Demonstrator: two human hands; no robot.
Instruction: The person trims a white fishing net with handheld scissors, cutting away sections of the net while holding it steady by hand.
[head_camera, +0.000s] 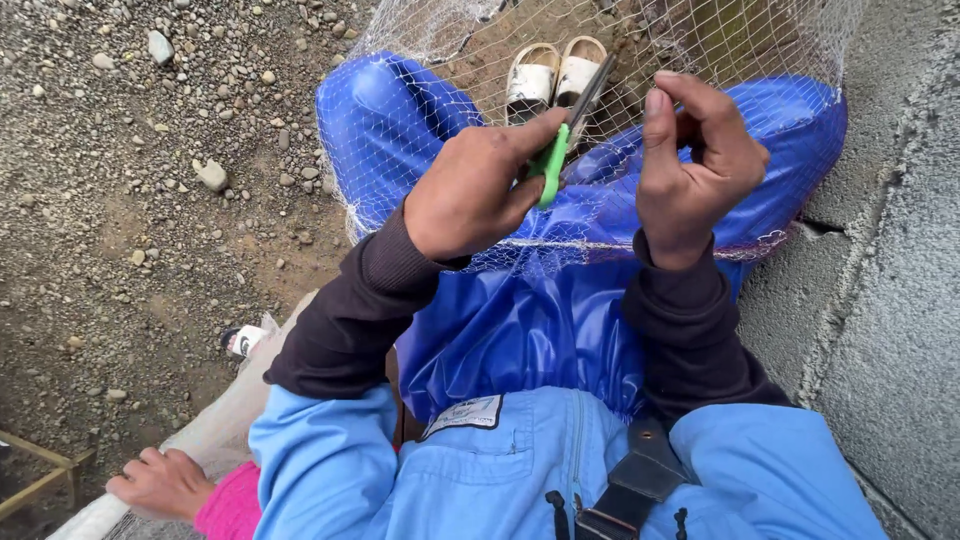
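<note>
My left hand (478, 190) grips green-handled scissors (565, 125), their dark blades pointing up and away over my lap. My right hand (695, 160) is curled, pinching strands of a white mesh net (420, 120) that drapes across my blue-trousered knees. The blade tips sit just left of my right thumb. The net's edge cord (600, 243) runs across my thighs below both hands. Exactly what the right fingers pinch is hidden.
My feet in white sandals (553, 70) rest on dirt beyond the net. Gravel ground (150, 180) lies to the left, a concrete ledge (880, 280) to the right. Another person's hand (160, 482) with a pink sleeve rests at lower left.
</note>
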